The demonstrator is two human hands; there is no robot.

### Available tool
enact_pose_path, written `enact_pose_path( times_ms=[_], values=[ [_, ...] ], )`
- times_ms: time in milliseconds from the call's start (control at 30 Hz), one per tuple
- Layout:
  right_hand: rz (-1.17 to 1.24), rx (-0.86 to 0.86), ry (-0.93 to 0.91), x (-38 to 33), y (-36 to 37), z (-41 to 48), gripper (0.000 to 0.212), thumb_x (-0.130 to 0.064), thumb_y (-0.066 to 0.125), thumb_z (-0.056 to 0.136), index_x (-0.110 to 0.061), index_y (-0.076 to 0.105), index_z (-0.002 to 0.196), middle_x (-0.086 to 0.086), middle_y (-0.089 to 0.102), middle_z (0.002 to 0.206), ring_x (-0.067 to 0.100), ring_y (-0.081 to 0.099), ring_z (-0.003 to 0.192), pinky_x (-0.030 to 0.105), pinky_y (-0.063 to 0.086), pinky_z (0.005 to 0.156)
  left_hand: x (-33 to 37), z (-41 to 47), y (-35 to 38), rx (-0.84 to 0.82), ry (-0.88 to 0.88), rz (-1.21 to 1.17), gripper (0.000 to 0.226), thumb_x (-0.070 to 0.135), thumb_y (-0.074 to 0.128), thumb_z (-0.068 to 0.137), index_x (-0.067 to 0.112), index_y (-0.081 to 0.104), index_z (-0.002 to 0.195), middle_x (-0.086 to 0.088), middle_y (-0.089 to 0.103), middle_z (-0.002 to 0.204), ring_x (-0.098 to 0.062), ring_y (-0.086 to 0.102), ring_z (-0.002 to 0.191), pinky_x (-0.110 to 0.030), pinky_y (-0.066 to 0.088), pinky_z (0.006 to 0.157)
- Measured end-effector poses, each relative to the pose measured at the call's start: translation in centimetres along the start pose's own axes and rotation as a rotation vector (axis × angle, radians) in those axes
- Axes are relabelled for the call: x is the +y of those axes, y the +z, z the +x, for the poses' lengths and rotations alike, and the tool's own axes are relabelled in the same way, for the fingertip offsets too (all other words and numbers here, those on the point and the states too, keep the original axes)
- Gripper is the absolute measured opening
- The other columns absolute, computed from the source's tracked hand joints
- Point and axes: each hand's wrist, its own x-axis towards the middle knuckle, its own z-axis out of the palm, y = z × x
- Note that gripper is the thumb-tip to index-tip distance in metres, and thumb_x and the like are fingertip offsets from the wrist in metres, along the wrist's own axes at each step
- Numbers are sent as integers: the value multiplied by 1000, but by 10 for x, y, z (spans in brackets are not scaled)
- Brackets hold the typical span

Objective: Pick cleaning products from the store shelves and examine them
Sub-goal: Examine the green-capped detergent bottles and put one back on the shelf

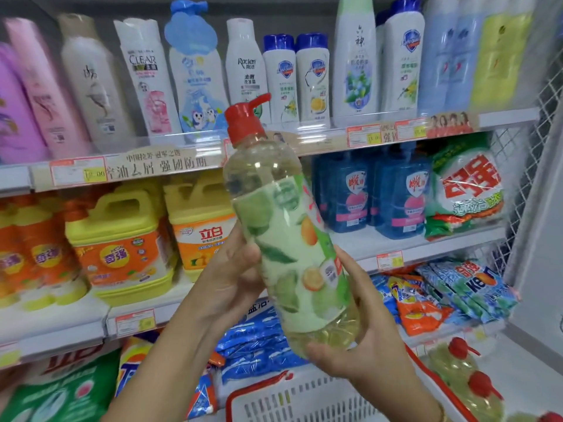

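Where the middle shelf (pixel 426 248) runs off to the left: yellow jugs (pixel 122 236) with orange labels stand in a row behind its front edge, and no hand touches them.
Left hand: the left hand (pixel 231 269) is at the left side of the bottle, about halfway up the label. Its fingers go behind the bottle and wrap it; how the fingertips lie I cannot tell.
Bottle: the bottle (pixel 289 245) is off the shelf, held in the air in front of the middle shelf's front edge. It is tilted, with the red pump cap (pixel 243 120) up and to the left. It holds a pale yellow liquid, and a green label with leaves and orange fruit faces the camera.
Right hand: the right hand (pixel 365 339) cups the base from the right and below, thumb across the lower front. The hands are apart, both clasped on the bottle.
Step in hand, as I judge: examining. To do it well, let the lower hand carry the weight, turn the bottle slowly with the upper hand until the printed text comes round, and hold the pump upward.
Basket: a white basket (pixel 292 400) with a red rim is under the bottle.
Bottom right corner: red-capped bottles (pixel 463 370) of a similar look lie there.
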Motion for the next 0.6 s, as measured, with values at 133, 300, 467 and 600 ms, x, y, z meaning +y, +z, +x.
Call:
enact_pose_path(
  times_ms=[133, 300, 467, 600],
  values=[
    [573, -183, 276, -5, -4, 6, 73, -60, 86, 42, -27, 73, 105, 3, 72, 107, 19, 69, 98, 32, 57, 74, -2, 6, -8, -1, -49, -220, 91, 32, 98, 28, 10, 67, 111, -13, 72, 103, -28, 69, 96, -47, 58, 79],
    [531, -37, 368, -11, -18, 19, 80, -69, 67, 65, -20, 58, 127, 15, 62, 124, 32, 61, 112, 46, 55, 78, 2, 10, -1, 138, 40, -205, 85, 27, 98, 32, 9, 63, 107, -9, 73, 92, -22, 71, 85, -39, 60, 70],
    [-581, 216, -52, -13, -11, 20, 74, -59, 64, 65, -48, 37, 134, -15, 32, 144, 1, 40, 129, 16, 40, 102, -4, 14, 5, 383, 84, -11, 71, 21, 83, 65, 12, 54, 130, -7, 69, 112, -21, 68, 96, -35, 57, 68],
    [-1030, 161, -264, 14, -2, 18, 105, -38, 86, 56, -38, 27, 143, 5, 24, 146, 24, 32, 133, 30, 35, 102, -12, 12, 9, 390, 61, 14, 74, 25, 82, 63, 15, 53, 130, -6, 71, 112, -21, 68, 99, -33, 57, 70]
  ],
)
